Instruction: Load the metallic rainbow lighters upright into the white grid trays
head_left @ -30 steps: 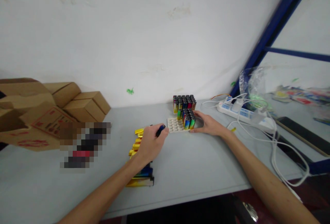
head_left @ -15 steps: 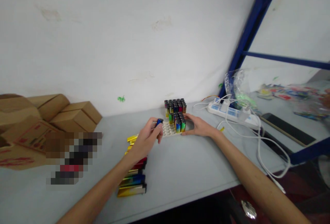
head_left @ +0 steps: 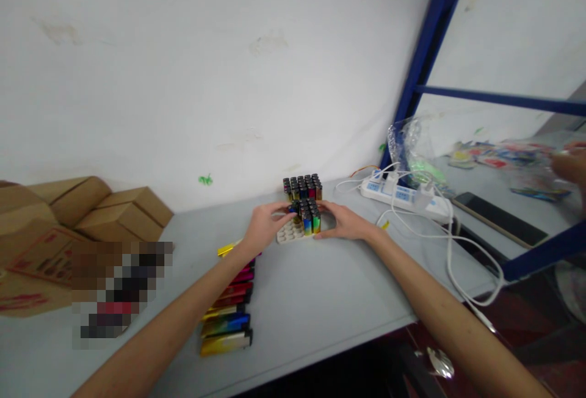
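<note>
My left hand point(head_left: 265, 226) pinches a dark blue lighter point(head_left: 292, 207) over the white tray with holes point(head_left: 288, 234), beside the lighters that stand in it. The lighter's lower part is hidden. My right hand point(head_left: 344, 221) closes around the tray's right end, thumb at the front corner and fingers behind the upright lighters point(head_left: 312, 222). A second block of upright lighters point(head_left: 303, 185) stands behind the tray, near the wall. Under my left forearm a column of lighters point(head_left: 229, 320) lies flat, in yellow, blue, red and pink; the forearm covers part of it.
Cardboard boxes point(head_left: 132, 212) stand at the left. To the right are a white power strip point(head_left: 405, 196) with looping cables, a phone point(head_left: 499, 218) and a blue metal frame point(head_left: 419, 62). Another person's hand point(head_left: 570, 166) is near plastic bags at the far right.
My left hand has carried the blue lighter rightward, from left of the tray to beside the standing lighters. My right hand stays at the tray's right end. The view has shifted slightly.
</note>
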The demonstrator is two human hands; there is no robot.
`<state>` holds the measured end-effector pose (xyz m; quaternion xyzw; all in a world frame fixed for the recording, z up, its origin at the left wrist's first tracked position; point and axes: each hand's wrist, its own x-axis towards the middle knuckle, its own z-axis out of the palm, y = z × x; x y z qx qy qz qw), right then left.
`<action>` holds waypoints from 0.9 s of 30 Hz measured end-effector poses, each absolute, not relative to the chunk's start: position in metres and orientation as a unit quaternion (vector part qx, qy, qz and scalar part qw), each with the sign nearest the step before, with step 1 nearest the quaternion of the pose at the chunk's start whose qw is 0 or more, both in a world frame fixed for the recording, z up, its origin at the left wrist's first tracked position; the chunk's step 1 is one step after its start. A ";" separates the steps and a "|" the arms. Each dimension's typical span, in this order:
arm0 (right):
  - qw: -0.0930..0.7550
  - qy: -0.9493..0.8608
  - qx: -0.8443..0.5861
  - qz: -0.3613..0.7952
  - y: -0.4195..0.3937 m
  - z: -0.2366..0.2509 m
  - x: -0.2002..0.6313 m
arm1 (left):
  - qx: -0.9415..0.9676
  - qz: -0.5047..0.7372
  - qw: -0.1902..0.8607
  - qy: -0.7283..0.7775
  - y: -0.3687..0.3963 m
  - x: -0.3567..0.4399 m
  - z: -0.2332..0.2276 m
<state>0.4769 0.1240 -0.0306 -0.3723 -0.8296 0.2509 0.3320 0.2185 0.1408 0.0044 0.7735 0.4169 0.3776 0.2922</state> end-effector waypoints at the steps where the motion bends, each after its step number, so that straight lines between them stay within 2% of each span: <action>1: 0.332 -0.830 -0.373 0.249 0.124 -0.031 0.477 | 0.776 0.379 0.291 0.412 0.141 0.219 0.004; 6: 0.332 -0.830 -0.374 0.248 0.125 -0.032 0.478 | 0.795 0.362 0.290 0.392 0.144 0.214 0.014; 16: 0.339 -0.829 -0.368 0.251 0.125 -0.034 0.478 | 0.891 0.210 0.197 0.350 0.155 0.221 0.035; 27: 0.340 -0.827 -0.372 0.249 0.125 -0.032 0.477 | 0.855 0.255 0.212 0.399 0.142 0.218 0.023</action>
